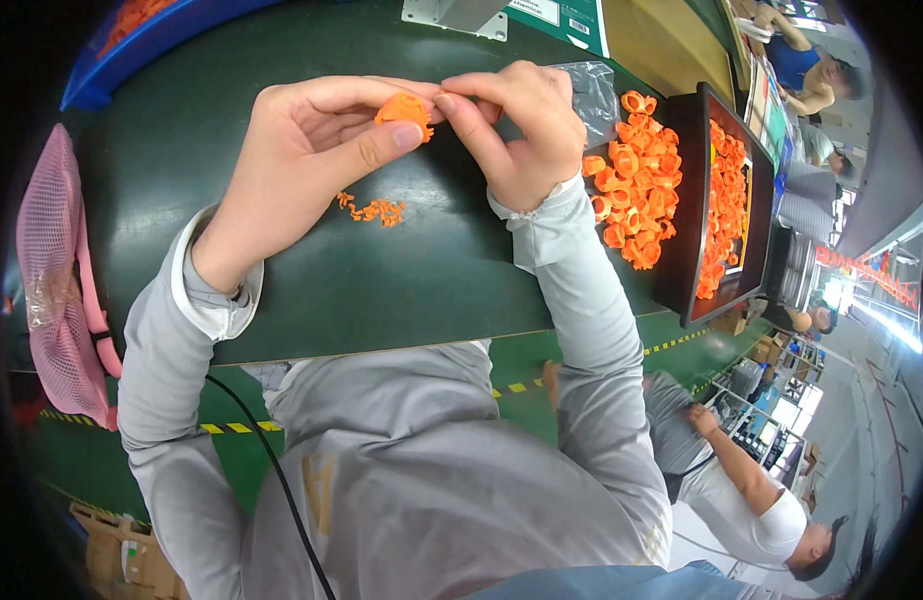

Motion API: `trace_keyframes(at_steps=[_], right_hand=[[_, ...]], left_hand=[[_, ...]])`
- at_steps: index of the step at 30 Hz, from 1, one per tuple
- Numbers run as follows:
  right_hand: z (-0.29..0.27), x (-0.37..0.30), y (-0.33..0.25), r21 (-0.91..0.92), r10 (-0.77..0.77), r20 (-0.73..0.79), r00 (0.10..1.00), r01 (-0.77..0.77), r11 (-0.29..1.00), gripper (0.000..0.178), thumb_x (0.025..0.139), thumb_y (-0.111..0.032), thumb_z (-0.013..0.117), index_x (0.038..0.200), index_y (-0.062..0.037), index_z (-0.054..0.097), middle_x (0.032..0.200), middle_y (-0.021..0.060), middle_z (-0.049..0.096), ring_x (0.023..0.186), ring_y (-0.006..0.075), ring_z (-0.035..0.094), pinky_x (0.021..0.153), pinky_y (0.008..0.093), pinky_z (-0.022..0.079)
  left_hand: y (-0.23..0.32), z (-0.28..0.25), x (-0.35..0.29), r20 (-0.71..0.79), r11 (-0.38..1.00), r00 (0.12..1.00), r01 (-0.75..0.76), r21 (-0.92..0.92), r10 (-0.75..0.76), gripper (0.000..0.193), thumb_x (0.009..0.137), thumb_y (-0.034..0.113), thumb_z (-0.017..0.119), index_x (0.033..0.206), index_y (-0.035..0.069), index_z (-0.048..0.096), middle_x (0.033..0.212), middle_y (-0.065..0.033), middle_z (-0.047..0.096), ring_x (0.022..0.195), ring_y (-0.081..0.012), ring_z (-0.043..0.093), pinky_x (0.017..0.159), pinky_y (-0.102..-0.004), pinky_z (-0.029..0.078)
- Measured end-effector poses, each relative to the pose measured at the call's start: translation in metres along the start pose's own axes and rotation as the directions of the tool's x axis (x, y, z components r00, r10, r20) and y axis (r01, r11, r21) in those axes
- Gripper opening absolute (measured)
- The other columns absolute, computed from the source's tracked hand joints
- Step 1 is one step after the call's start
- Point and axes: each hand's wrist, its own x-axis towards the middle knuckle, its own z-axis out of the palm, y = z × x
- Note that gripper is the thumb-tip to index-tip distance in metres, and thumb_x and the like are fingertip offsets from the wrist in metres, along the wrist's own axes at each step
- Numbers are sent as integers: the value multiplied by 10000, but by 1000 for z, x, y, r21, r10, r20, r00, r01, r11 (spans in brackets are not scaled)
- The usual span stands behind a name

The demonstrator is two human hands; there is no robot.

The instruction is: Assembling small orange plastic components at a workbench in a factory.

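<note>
Between the thumb and fingers of my left hand point(317, 140) is a rounded orange plastic part point(402, 110), held above the dark green tabletop point(402, 290). My right hand point(522, 125) meets it from the right, thumb and forefinger pinched together at the part's edge. Whatever lies in that pinch is too small to make out. Below my hands, a little heap of tiny orange pieces point(377, 210) rests on the table. To the right of my right hand spreads a pile of similar orange plastic parts point(637, 185).
A black tray point(689, 200) of orange parts stands at the right edge. Behind my right hand lies a clear plastic bag point(590, 100). A blue bin point(107, 65) is at the far left, a pink mesh bag point(57, 250) at the left edge. People work to the right.
</note>
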Motion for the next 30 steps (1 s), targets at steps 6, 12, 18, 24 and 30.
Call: trace_keyframes(at_steps=[6, 12, 18, 24, 30], right_hand=[[2, 2, 2, -232, -280, -44, 959, 263, 936, 223, 730, -94, 820, 933, -115, 729, 726, -27, 590, 657, 179, 561, 745, 351, 378], [1, 3, 0, -279, -329, -51, 943, 303, 911, 249, 676, -64, 826, 900, -111, 728, 723, -26, 597, 659, 176, 571, 719, 346, 378], [-3, 4, -6, -209, -265, -30, 964, 253, 945, 212, 709, 24, 803, 889, -77, 750, 669, -27, 637, 615, 143, 597, 736, 301, 424], [-10, 5, -13, 212, -12, 84, 996, -6, 977, 128, 768, -54, 808, 872, -105, 754, 690, -34, 634, 624, 115, 583, 763, 295, 379], [-10, 6, -14, 192, -25, 165, 986, -7, 981, 113, 788, -70, 805, 882, -118, 763, 690, -35, 634, 631, 115, 585, 778, 293, 380]], left_hand=[[4, -3, 0, -17, 999, 999, 43, 9, -43, 232, 961, 41, 699, 1167, -66, 702, 1139, -131, 738, 1049, -160, 693, 958, -288, 553], [7, -3, 1, -15, 997, 997, 79, 13, -79, 236, 985, 94, 682, 1169, -51, 711, 1138, -117, 740, 1036, -146, 689, 954, -285, 543], [6, 0, 0, -35, 996, 995, 94, -8, -94, 248, 962, 88, 713, 1156, -66, 706, 1104, -108, 743, 984, -133, 695, 905, -267, 554], [3, 0, -7, -36, 891, 998, -21, 453, 42, 230, 891, 74, 776, 1075, -57, 730, 918, -96, 760, 756, -105, 685, 690, -233, 546], [3, 1, -7, 47, 799, 992, -119, 589, 114, 192, 854, 90, 797, 995, -32, 751, 824, -96, 744, 656, -118, 657, 618, -248, 517]])
